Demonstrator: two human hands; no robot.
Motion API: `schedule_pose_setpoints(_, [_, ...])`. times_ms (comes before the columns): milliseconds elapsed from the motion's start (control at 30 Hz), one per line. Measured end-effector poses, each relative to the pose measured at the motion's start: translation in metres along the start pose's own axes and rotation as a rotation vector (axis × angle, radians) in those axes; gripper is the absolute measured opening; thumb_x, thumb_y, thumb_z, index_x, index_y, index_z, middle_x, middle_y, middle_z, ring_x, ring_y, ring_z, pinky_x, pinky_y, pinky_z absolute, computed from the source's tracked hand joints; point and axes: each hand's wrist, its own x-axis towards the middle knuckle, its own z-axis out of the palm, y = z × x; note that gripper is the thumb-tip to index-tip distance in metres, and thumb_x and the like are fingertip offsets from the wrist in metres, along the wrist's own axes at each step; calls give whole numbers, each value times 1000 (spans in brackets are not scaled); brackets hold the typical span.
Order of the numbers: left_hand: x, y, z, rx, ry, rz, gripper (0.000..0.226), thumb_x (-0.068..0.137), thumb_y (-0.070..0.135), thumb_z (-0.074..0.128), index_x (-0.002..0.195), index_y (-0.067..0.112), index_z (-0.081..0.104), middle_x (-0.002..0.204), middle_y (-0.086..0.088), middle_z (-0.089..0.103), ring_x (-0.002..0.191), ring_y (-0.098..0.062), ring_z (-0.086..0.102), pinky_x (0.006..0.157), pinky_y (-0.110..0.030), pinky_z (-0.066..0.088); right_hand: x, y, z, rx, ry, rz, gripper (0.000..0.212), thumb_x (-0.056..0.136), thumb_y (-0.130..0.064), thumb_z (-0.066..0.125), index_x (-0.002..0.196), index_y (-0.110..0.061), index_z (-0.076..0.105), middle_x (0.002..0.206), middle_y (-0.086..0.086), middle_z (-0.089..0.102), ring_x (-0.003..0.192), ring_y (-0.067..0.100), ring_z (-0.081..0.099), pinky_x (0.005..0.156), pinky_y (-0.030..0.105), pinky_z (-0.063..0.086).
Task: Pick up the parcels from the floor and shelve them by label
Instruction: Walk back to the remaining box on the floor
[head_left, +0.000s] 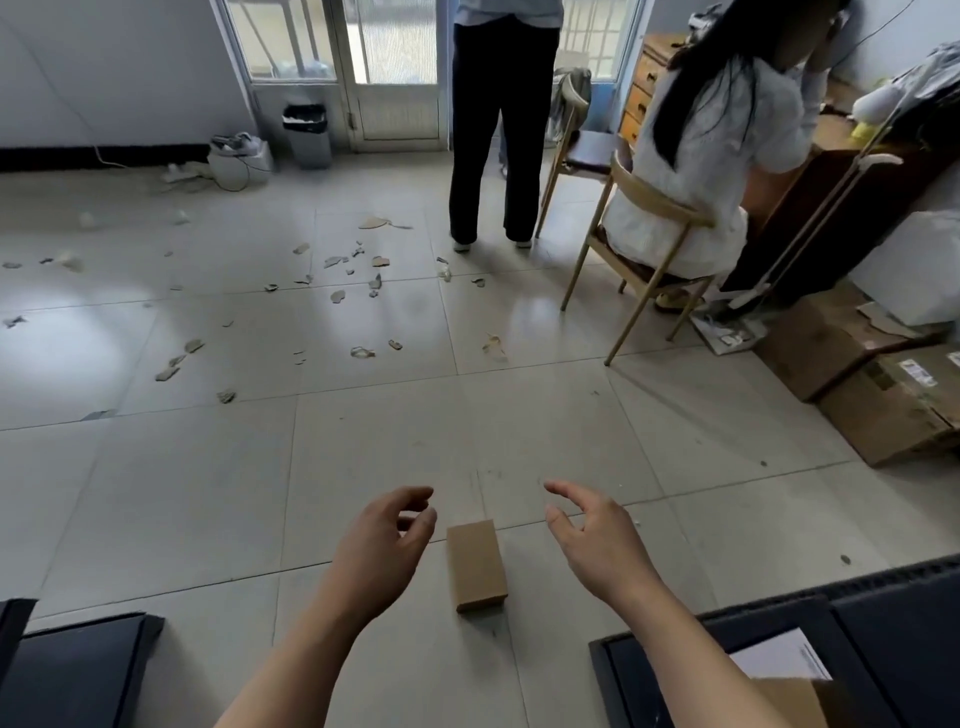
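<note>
Head view showed a small rectangular cardboard box (476, 565) lying flat on the glossy tiled floor (208, 493), between the left hand (382, 551) and right hand (597, 540), fingers spread apart, touching nothing.

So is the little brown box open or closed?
Closed. The small brown box lies flat on the floor tiles, its top smooth, with no flap lifted.

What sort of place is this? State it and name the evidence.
Probably a small office or back room used for sorting parcels. A small brown cardboard parcel lies on the grey tiled floor, larger labelled cardboard boxes sit by a dark wooden desk, and torn cardboard scraps litter the floor.
</note>
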Motion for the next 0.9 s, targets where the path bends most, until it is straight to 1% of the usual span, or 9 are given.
schedule_pose_setpoints(167, [64,-26,36,34,2,-33,32,94,25,52,125,21,58,113,12,63,91,-1,60,74,-17,41,68,41,26,-22,-47,18,38,95,-25,48,133,-22,52,139,-5,51,131,10,43,104,21,31])
schedule_pose_setpoints(367, [137,-96,90,47,-24,-95,34,94,25,52,127,19,57,110,11,62,92,-5,60,75,-20,40,137,110,79,-42,-78,59,39,95,-26,48,134,-22,50,141,-4,49,132,11,41,105,22,31])
schedule_pose_setpoints(467, [173,-146,127,45,-57,-103,35,94,26,52,128,19,57,112,10,62,93,-5,61,74,-20,41,170,155,121,-42,-71,66,39,95,-27,48,134,-22,51,141,-4,49,132,11,41,105,22,30])
schedule_pose_setpoints(533, [189,-166,143,39,-66,-106,35,94,26,51,128,19,56,112,10,62,91,-3,61,69,-16,41,185,175,138,-49,-80,74,40,95,-27,48,134,-22,50,141,-5,48,133,11,40,105,21,30])
schedule_pose_setpoints(600, [211,-203,170,49,-75,-108,35,95,27,50,129,20,55,112,11,61,89,-1,60,66,-13,40,207,208,171,-54,-86,75,40,95,-27,47,135,-23,48,143,-5,47,134,11,39,106,21,29])
schedule_pose_setpoints(633, [226,-225,185,47,-71,-110,35,95,27,50,129,20,55,113,10,61,89,-2,61,67,-15,41,223,227,189,-54,-84,78,40,95,-27,47,136,-23,48,143,-5,47,134,11,39,106,22,29])
schedule_pose_setpoints(700, [248,-262,210,35,-72,-123,36,94,27,51,130,20,54,116,7,62,93,-6,62,73,-21,44,248,260,219,-44,-86,97,41,95,-27,47,136,-23,48,143,-5,47,134,11,39,107,24,30])
schedule_pose_setpoints(767, [265,-298,232,32,-77,-132,37,95,26,50,131,19,53,119,3,62,95,-10,62,78,-24,44,267,291,248,-31,-84,110,41,95,-27,48,136,-23,48,143,-4,47,134,12,39,107,25,31])
schedule_pose_setpoints(900, [300,-374,275,17,-71,-167,39,95,25,51,132,17,52,121,-1,61,96,-13,62,75,-25,44,304,355,305,-42,-98,137,44,95,-25,47,138,-22,45,145,-4,45,135,13,38,107,26,30])
